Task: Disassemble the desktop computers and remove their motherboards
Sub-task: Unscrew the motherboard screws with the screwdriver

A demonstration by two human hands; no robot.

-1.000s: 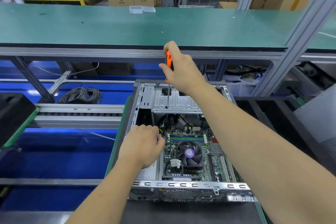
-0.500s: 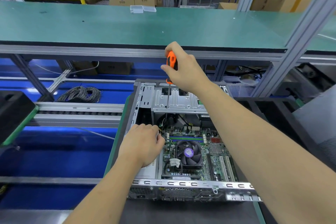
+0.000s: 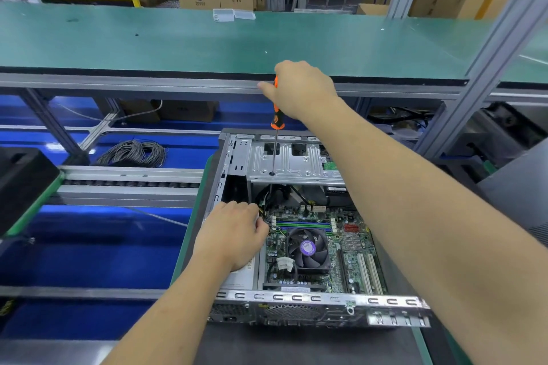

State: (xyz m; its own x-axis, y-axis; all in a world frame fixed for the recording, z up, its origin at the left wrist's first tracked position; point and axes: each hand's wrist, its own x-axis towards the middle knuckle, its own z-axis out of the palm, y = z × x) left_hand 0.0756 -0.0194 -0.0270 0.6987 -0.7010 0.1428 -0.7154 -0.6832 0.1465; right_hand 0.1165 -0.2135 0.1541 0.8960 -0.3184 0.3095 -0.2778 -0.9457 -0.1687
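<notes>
The open grey metal desktop computer case (image 3: 296,299) lies on its side at the near centre, green motherboard (image 3: 350,246) exposed inside. The right hand (image 3: 299,89) grips the orange-and-black screwdriver (image 3: 276,115) upright, tip on the far silver drive cage (image 3: 296,163). The left hand (image 3: 234,237) has curled fingers at the wires by the motherboard's left edge; whether it pinches them I cannot tell.

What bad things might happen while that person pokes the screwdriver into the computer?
The screwdriver stands with its tip on the metal drive bracket; a slip might stab the motherboard below. A loosened screw may drop near the cooling fan. The left hand, among wires at the board's edge, might tug one.
</notes>
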